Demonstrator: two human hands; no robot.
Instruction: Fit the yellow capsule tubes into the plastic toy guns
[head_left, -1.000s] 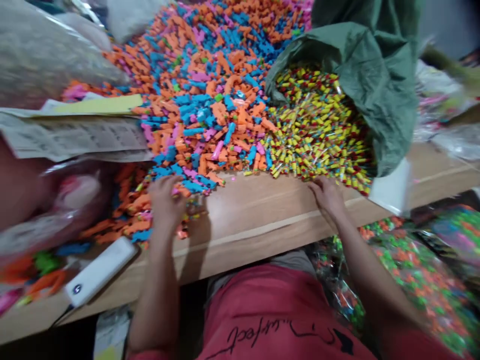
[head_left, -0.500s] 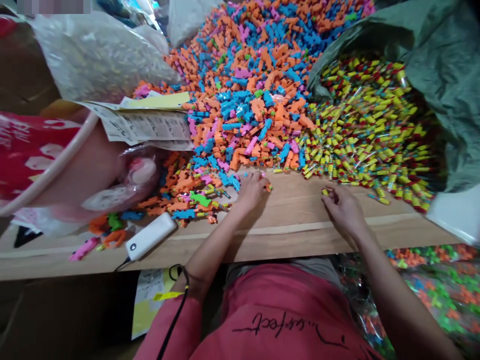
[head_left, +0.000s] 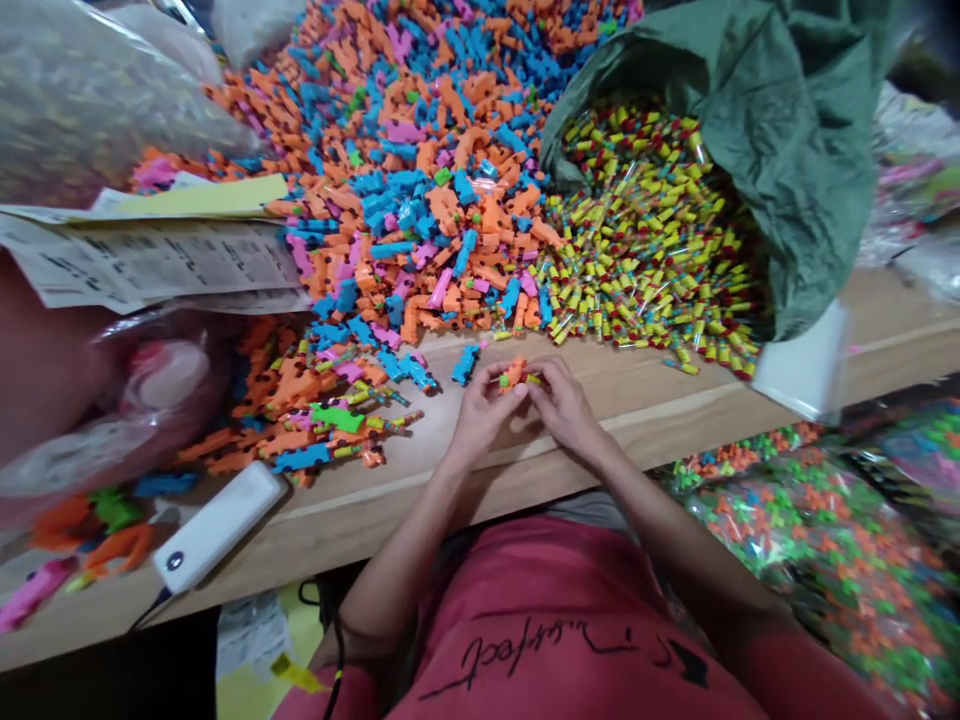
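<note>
My left hand (head_left: 482, 405) pinches a small orange plastic toy piece (head_left: 513, 374) above the wooden table (head_left: 637, 390). Close against it, my right hand (head_left: 561, 398) holds a small yellow tube (head_left: 534, 380) at the toy's right side. Fingers hide much of both pieces, so I cannot tell whether the tube sits inside the toy. A blue toy piece (head_left: 466, 364) lies on the table just beyond my left hand. Behind is a big heap of orange, blue and pink toy pieces (head_left: 420, 220). Yellow tubes with red ends (head_left: 660, 250) spill from a green sack (head_left: 795, 150) at the right.
A white power bank (head_left: 217, 525) with a cable lies near the front edge at left, beside finished-looking toys with tubes (head_left: 337, 418). Printed sheets (head_left: 165, 255) and a clear plastic bag (head_left: 97, 100) are further back. Bags of colourful pieces (head_left: 817, 540) fill the lower right.
My hands have come together, the right one bringing the yellow tube leftward to the orange toy piece. The view has shifted to the right.
</note>
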